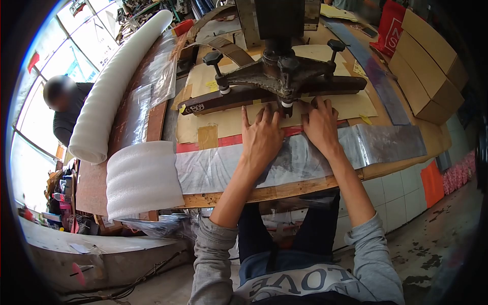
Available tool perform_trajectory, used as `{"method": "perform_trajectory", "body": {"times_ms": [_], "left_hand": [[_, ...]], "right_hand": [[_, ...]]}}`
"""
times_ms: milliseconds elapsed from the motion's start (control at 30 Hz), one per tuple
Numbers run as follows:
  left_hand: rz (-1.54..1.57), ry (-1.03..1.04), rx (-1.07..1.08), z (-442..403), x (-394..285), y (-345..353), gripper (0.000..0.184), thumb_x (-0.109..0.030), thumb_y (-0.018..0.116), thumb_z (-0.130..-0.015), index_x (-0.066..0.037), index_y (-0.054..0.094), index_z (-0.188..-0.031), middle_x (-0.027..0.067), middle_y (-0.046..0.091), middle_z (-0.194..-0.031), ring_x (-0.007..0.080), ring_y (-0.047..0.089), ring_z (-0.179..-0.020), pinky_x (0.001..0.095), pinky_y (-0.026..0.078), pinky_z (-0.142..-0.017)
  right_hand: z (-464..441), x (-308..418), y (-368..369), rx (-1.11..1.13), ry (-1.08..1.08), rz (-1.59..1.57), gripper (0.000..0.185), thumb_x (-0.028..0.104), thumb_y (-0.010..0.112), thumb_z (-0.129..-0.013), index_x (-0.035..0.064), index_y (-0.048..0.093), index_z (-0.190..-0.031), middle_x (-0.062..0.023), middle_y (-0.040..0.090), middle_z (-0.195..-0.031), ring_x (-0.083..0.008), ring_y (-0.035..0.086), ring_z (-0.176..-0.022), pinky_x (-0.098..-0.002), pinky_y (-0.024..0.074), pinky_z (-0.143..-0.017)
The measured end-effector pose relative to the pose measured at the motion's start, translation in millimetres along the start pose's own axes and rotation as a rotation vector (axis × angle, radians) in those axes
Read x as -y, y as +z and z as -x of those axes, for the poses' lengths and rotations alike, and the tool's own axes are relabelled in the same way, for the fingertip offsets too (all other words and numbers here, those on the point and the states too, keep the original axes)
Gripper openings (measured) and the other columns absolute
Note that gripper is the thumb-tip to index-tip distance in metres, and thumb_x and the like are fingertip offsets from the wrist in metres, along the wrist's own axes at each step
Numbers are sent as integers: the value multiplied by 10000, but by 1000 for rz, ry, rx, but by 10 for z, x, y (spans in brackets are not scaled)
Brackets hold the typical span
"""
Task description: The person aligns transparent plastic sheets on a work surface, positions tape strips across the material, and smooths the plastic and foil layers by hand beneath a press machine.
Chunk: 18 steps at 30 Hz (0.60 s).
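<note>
A dark metal press head point(284, 76) with several arms and black knobs stands over the table, holding a long dark bar point(203, 101). My left hand point(261, 131) lies under the bar with its fingers spread, left of the centre bolt. To the right of that bolt, my right hand point(321, 121) rests by the bar's lower edge, fingers bent and apart. Both hands touch the near edge of a cream sheet point(195, 127) or what lies just below it. A red strip point(231, 141) and clear plastic film point(208, 168) show beneath them.
White foam lies as a long roll point(109, 91) and a curved piece point(144, 178) at the left. A cardboard box point(424, 71) and red bag point(390, 28) are at the right. Beyond the roll is another person point(71, 109). The wooden table edge point(284, 191) runs before my body.
</note>
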<state>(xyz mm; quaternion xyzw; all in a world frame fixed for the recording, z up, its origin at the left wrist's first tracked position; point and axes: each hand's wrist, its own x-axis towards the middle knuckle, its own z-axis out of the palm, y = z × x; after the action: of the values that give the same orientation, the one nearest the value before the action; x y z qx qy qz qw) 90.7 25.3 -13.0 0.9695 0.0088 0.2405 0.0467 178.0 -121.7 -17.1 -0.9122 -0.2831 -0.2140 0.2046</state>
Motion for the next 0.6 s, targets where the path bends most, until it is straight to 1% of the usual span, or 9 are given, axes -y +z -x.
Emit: {"method": "perform_trajectory", "body": {"times_ms": [133, 433, 533, 600], "left_hand": [[-12, 2, 4, 2, -2, -5, 387, -219, 562, -823, -41, 564, -1166, 181, 531, -1312, 275, 516, -1228, 604, 234, -1093], [11, -1, -30, -3, -5, 9, 350, -201, 562, -816, -35, 586, -1123, 186, 548, -1282, 283, 526, -1210, 607, 233, -1092], [15, -12, 9, -7, -17, -35, 347, -192, 558, -818, -30, 581, -1124, 204, 541, -1284, 292, 523, -1214, 599, 236, -1095], [29, -10, -11, 0, -10, 0, 353, -188, 553, -822, -27, 572, -1135, 217, 533, -1289, 301, 517, -1219, 586, 243, -1097]], "right_hand": [[4, -12, 4, 8, 5, -5, 338, 102, 654, -772, 52, 661, -1107, -119, 543, -1106, -305, 493, -1047, -487, 395, -886], [11, -15, 3, 7, 3, -15, 312, 93, 652, -767, 46, 670, -1075, -107, 544, -1089, -297, 491, -1044, -487, 391, -890], [17, -22, 15, 1, -4, 1, 306, 97, 652, -767, 45, 672, -1068, -106, 544, -1089, -296, 490, -1042, -484, 391, -888], [6, -18, 12, -3, -7, 5, 307, 100, 651, -768, 47, 673, -1070, -107, 544, -1095, -296, 490, -1040, -480, 392, -885]]}}
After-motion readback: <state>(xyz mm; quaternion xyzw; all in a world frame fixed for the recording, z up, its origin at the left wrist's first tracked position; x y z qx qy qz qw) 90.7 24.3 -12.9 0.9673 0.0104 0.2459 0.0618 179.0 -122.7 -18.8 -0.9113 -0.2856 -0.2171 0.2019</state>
